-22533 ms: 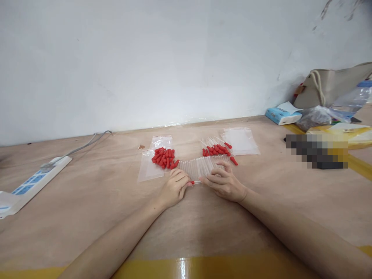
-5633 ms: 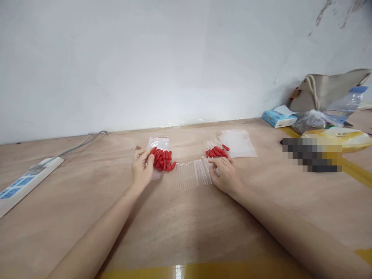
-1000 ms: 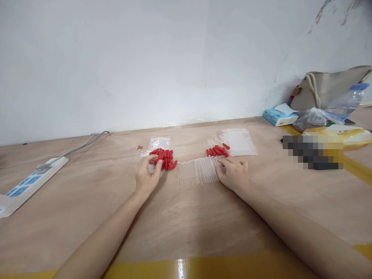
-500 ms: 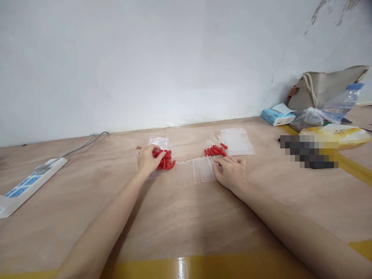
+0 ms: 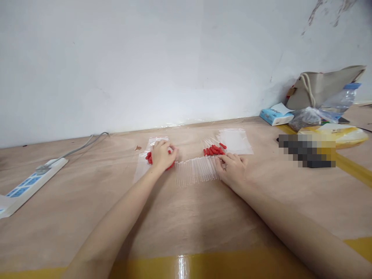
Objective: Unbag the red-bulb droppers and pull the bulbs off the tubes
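My left hand (image 5: pixel 163 155) arches over a pile of red rubber bulbs (image 5: pixel 149 157), its fingers bent and apart. Red shows between thumb and forefinger; whether a bulb is gripped cannot be told. A row of thin clear dropper tubes (image 5: pixel 194 170) lies side by side on the table to the right of the pile. At the row's right end, my right hand (image 5: pixel 231 167) has its fingers curled in a pinch at a clear tube, with the fingertips partly hidden. Just beyond lie several droppers with red bulbs fitted (image 5: pixel 213 150).
Clear zip bags lie under the red pile, and a whitish bag (image 5: pixel 236 141) sits behind the fitted droppers. A power strip (image 5: pixel 35 186) is at left. At right are a tissue pack (image 5: pixel 276 115), a beige bag (image 5: pixel 322 87), a bottle (image 5: pixel 348 97) and a yellow packet (image 5: pixel 334 133).
My left hand has moved from the pile's left side rightward over its top, covering most bulbs. My right hand stays at the row's right end, farther right than several seconds ago.
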Demonstrator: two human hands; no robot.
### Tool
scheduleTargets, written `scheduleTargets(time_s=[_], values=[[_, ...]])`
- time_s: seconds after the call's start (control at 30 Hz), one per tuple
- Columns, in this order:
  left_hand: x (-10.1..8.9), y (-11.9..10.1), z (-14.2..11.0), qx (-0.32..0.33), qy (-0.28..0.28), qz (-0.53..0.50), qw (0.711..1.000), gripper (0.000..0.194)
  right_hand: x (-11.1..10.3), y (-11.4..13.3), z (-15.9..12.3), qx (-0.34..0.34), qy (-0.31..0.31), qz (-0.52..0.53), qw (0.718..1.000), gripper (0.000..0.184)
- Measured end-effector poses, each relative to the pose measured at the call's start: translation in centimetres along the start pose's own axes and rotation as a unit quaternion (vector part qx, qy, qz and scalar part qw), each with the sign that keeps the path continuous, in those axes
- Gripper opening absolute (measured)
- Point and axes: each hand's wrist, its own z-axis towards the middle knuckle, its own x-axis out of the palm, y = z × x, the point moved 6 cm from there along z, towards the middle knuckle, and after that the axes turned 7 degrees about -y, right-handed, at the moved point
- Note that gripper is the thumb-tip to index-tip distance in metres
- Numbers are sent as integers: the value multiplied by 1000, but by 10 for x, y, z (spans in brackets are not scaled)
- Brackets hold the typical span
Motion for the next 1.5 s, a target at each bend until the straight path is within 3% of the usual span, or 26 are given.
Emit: scheduleTargets(time_s=[0.13,0.3,0.4,0.57,0.7,0.8,0.93,1.07,1.13,1.27,1.5], values=[[37,-60,-1,55,103,-44,992,15,3,-17,5,101,24,24,994,28],[73,-111,4,28,168,-112,979,28,7,-26,6,159,56,38,985,28],[88,-124,7,2,183,-82,980,41,6,-25,7,156,50,42,986,29],[100,-130,9,-35,188,-26,981,33,7,-24,7,159,49,45,985,27],[83,-122,9,-71,154,-43,985,27,9,-26,7,159,51,41,985,25],[56,-106,0,-80,133,-92,984,28,6,-24,8,133,18,60,989,25],[7,-80,-31,31,93,-137,986,19,-5,-7,9,-10,-49,94,994,41],[-26,-50,-66,129,73,-118,982,17,-14,21,0,-168,-59,63,982,59],[-34,-37,-78,150,61,-104,981,15,-14,33,-7,-223,-30,66,972,57],[-37,-24,-91,180,34,-95,979,13,-11,53,-19,-303,60,89,947,31],[-33,-21,-93,192,13,-90,977,14,-11,62,-23,-313,70,86,943,18]])
